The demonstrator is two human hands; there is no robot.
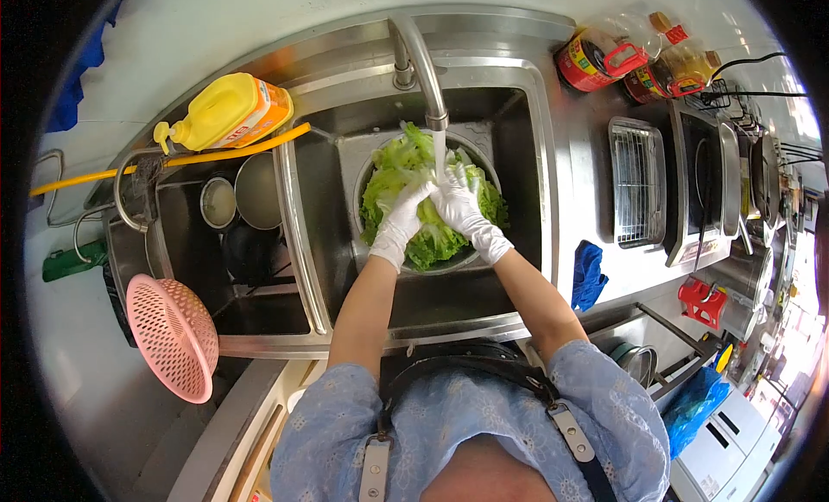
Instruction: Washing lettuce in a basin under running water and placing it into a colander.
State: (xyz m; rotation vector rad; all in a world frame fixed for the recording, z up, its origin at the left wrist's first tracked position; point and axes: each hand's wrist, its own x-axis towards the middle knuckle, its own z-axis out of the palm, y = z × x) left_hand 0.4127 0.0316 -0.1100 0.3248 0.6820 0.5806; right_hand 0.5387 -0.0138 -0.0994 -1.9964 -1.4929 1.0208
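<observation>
Green leaf lettuce (427, 243) fills a round metal basin (493, 167) in the large compartment of a stainless steel sink (447, 301). Water (440, 153) runs from the curved faucet (421, 58) down between my hands. My left hand (403, 218), in a white disposable glove, rests against the leaves left of the stream; whether its fingers grip a leaf is hard to see. Also gloved, my right hand (461, 205) lies over the lettuce on the right with its fingers spread and extended. Some leaves are hidden beneath both hands.
Bowls (258, 191) sit in the smaller left compartment. A pink plastic colander (171, 337) is at its outer corner. A yellow detergent jug (227, 113) and yellow hose (239, 153) lie behind. Right of the sink are sauce bottles (592, 61), a wire-racked tray (638, 181) and a blue cloth (588, 275).
</observation>
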